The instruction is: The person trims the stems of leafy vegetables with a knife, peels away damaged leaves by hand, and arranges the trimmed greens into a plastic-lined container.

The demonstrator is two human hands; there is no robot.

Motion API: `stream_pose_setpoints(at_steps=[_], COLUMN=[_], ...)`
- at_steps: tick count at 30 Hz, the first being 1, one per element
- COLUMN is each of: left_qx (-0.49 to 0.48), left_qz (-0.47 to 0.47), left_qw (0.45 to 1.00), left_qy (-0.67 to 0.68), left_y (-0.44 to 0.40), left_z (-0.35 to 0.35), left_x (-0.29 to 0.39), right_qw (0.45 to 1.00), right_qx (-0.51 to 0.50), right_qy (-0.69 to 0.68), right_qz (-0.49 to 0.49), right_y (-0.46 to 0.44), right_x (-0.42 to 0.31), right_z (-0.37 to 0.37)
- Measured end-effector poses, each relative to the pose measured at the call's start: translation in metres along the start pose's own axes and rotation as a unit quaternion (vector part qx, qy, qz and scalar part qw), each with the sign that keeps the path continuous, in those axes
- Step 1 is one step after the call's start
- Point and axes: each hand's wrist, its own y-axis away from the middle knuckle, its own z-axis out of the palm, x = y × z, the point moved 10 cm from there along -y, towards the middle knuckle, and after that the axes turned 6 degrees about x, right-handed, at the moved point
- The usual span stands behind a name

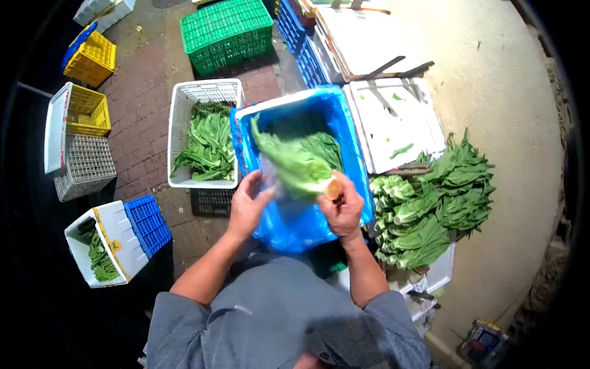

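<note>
My right hand (345, 208) is closed around the base of a leafy lettuce head (292, 161), with an orange-brown round end showing at the fingers. The lettuce is smeared by motion, its leaves pointing up and left over a blue-lined box (289, 230). More green leaves (322, 147) lie inside that box. By its left side, my left hand (249, 206) is held with thumb and fingers apart and nothing visible in it.
A white crate (175, 138) of loose leaves stands left of the box. At right, stacked lettuce heads (418, 215) lie beside a white foam lid (384, 132). A green crate (227, 31) is ahead; a foam box (110, 243) with leaves sits at lower left.
</note>
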Motion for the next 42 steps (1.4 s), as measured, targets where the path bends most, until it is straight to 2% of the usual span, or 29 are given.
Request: stream_pose_setpoints(at_steps=[1,2,3,4,5,6,7,9,13,14,15,17,21,22,26,29,34,42], left_qx=[0.004,-0.052,-0.070,-0.061,-0.053,-0.022,0.010,0.038,0.080,0.076,0.086,0.103,0.169,0.216,0.253,0.245,0.271,0.251], left_qz=[-0.095,-0.121,-0.098,-0.117,-0.136,-0.105,-0.110,-0.092,-0.089,-0.090,-0.085,-0.074,-0.076,-0.080,-0.088,-0.095,-0.119,-0.147], left_qw=[0.988,0.964,0.947,0.928,0.906,0.909,0.879,0.867,0.860,0.844,0.854,0.873,0.862,0.859,0.845,0.839,0.833,0.837], left_qy=[0.124,0.231,0.297,0.348,0.398,0.403,0.464,0.488,0.497,0.524,0.507,0.470,0.472,0.457,0.464,0.477,0.467,0.463], left_y=[0.001,0.008,0.013,0.010,0.006,0.001,0.000,-0.007,-0.011,-0.010,-0.012,-0.019,-0.024,-0.023,-0.025,-0.026,-0.017,-0.022], left_z=[-0.008,0.002,0.010,0.003,-0.004,-0.016,-0.027,-0.047,-0.078,-0.078,-0.085,-0.097,-0.118,-0.126,-0.143,-0.146,-0.149,-0.163], left_x=[-0.014,0.004,0.032,0.032,0.029,0.032,0.034,0.030,0.026,0.034,0.030,0.021,0.009,0.008,-0.003,-0.011,-0.016,-0.034], right_qw=[0.997,0.989,0.984,0.976,0.975,0.975,0.974,0.974,0.968,0.966,0.965,0.962,0.961,0.965,0.951,0.945,0.938,0.931], right_qx=[-0.023,-0.028,-0.071,-0.074,-0.091,-0.108,-0.125,-0.155,-0.191,-0.198,-0.206,-0.194,-0.149,-0.181,-0.231,-0.277,-0.273,-0.293], right_qy=[0.016,-0.005,-0.098,-0.074,-0.071,-0.068,-0.064,-0.059,-0.040,-0.040,-0.041,-0.028,0.057,0.074,0.117,0.122,0.118,0.092], right_qz=[-0.066,-0.146,-0.129,-0.192,-0.188,-0.183,-0.179,-0.155,-0.159,-0.159,-0.160,-0.187,-0.224,-0.172,-0.168,-0.122,-0.179,-0.198], right_y=[0.000,-0.001,-0.001,0.001,0.003,0.005,0.007,0.004,0.000,0.001,0.002,0.000,-0.005,-0.004,0.014,0.020,0.020,0.012], right_x=[-0.016,-0.030,-0.037,-0.048,-0.048,-0.047,-0.046,-0.040,-0.046,-0.047,-0.048,-0.053,-0.059,-0.049,-0.033,-0.031,-0.032,-0.049], right_z=[0.018,0.036,0.057,0.073,0.087,0.102,0.116,0.139,0.170,0.176,0.182,0.188,0.182,0.185,0.207,0.226,0.237,0.242])
